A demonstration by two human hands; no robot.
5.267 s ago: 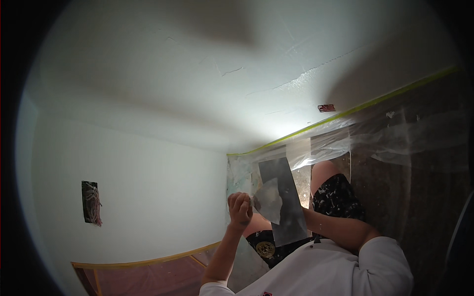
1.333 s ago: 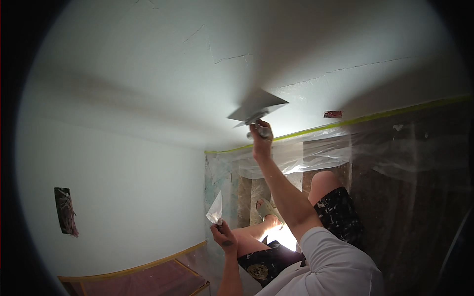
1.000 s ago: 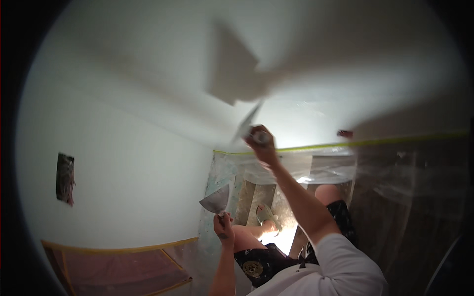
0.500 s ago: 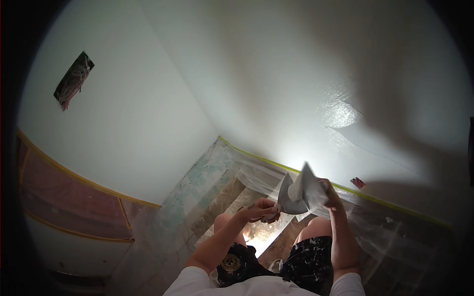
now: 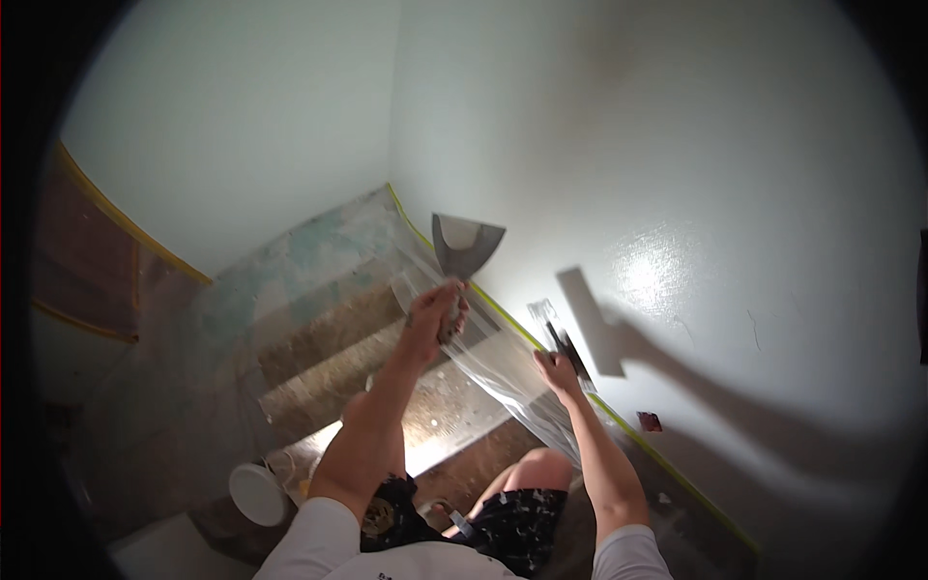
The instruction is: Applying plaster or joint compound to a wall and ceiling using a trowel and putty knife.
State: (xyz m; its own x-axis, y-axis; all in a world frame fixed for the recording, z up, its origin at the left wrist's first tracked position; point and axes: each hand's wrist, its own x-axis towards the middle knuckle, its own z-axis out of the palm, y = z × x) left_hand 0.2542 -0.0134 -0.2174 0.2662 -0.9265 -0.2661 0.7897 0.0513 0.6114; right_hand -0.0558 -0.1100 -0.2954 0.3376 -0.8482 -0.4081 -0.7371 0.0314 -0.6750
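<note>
Near the centre, my left hand (image 5: 434, 319) grips a wide putty knife (image 5: 466, 253) by its handle, the blade raised and carrying some pale compound. Lower and to the right, my right hand (image 5: 559, 372) is closed on the dark handle of a flat finishing trowel (image 5: 539, 309). The trowel is held edge-on near the white wall (image 5: 735, 193) and casts a shadow on it; whether it touches the surface I cannot tell. A glossy patch shows on the wall above and right of the trowel.
Plastic sheeting (image 5: 517, 406) runs under yellow-green tape (image 5: 503, 314) along the wall's foot. Brown steps or boards (image 5: 329, 319) lie below. A white round pail or lid (image 5: 256, 488) is at lower left. A pinkish covered opening with orange tape (image 5: 87, 251) is at far left. A small red cutout (image 5: 650, 420) is in the wall.
My view has swung, bringing the floor and lower left into sight. Since half a second ago, my hands have separated: the putty knife is raised, and the trowel has turned edge-on beside the wall.
</note>
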